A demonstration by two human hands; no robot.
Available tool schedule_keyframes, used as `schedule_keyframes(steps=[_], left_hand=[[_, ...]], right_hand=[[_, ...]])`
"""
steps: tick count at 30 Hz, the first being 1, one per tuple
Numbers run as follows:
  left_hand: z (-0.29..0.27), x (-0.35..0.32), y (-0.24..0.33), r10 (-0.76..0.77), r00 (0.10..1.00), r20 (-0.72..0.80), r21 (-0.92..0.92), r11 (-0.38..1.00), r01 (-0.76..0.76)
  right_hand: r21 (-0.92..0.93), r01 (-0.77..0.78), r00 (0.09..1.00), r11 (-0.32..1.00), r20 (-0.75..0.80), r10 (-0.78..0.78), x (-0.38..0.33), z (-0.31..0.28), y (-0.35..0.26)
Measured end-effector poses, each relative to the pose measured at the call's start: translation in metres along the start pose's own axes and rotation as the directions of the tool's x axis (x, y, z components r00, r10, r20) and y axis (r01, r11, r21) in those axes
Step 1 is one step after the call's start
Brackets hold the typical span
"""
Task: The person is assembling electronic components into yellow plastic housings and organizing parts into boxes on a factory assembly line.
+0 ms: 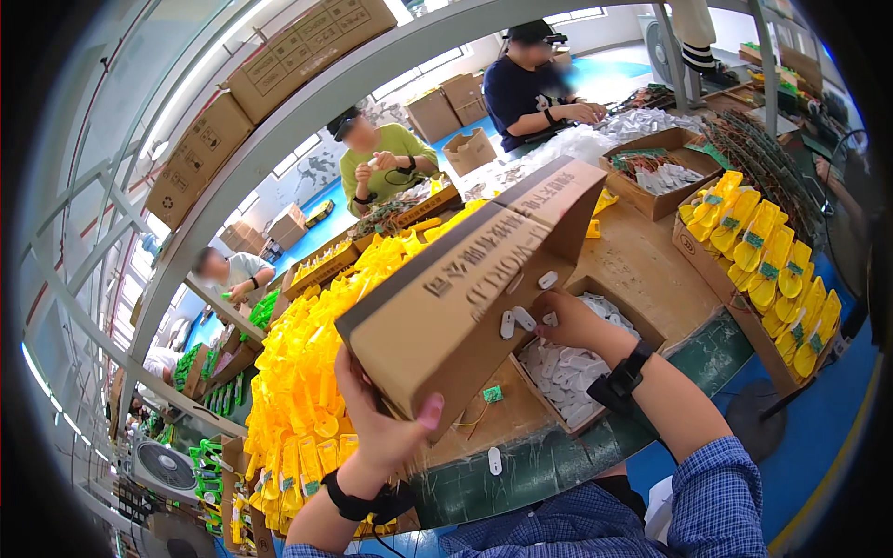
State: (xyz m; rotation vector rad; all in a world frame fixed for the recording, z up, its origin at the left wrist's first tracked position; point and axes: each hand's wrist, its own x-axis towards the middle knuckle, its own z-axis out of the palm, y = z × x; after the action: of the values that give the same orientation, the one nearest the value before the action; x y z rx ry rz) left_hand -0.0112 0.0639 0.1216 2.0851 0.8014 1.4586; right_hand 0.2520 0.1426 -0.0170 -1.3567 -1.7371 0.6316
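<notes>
My left hand (386, 418) grips the lower left end of a cardboard box (474, 288), with the thumb on its near side. The box is tilted, its opening turned toward the lower right. At that opening is my right hand (581, 330), its fingers bent inward and partly hidden; a small white plastic piece shows against them. A few more white oval pieces (524, 319) are beside it at the box's inner side. Underneath, a lower cardboard box (651, 327) holds a heap of white plastic pieces (567, 377). A single white piece (495, 460) lies on the green table edge.
A small green circuit board (492, 394) with wires lies on the table (651, 260). Yellow plastic parts (298, 372) pile up at left; a carton of yellow parts with boards (763, 246) stands at right. Co-workers (539, 88) sit across the table. A metal frame (270, 121) crosses above.
</notes>
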Motion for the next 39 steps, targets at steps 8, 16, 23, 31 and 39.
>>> schedule_keyframes(steps=[8, 16, 23, 31, 39], left_hand=[[0.005, 0.003, 0.029, 0.2, 0.944, 0.263, 0.377, 0.879, -0.292], [-0.011, -0.022, 0.048, 0.38, 0.874, 0.303, 0.555, 0.675, -0.485], [-0.018, 0.008, 0.029, 0.484, 0.739, 0.469, 0.55, 0.494, -0.673], [0.0, 0.125, 0.043, 0.391, 0.769, 0.505, 0.406, 0.679, -0.612], [-0.008, 0.184, 0.061, 0.323, 0.739, 0.591, 0.401, 0.677, -0.617]], right_hand=[[0.053, 0.105, 0.994, 0.993, -0.019, -0.104, -0.016, -0.017, 0.031], [0.274, -0.199, 0.929, 0.941, -0.253, 0.27, -0.039, -0.049, 0.034], [0.426, -0.09, 0.944, 0.9, -0.25, 0.213, -0.036, -0.035, 0.008], [0.304, -0.287, 0.912, 0.909, -0.205, 0.356, -0.054, -0.027, 0.001], [0.406, -0.224, 0.903, 0.886, -0.255, 0.345, -0.051, -0.03, -0.005]])
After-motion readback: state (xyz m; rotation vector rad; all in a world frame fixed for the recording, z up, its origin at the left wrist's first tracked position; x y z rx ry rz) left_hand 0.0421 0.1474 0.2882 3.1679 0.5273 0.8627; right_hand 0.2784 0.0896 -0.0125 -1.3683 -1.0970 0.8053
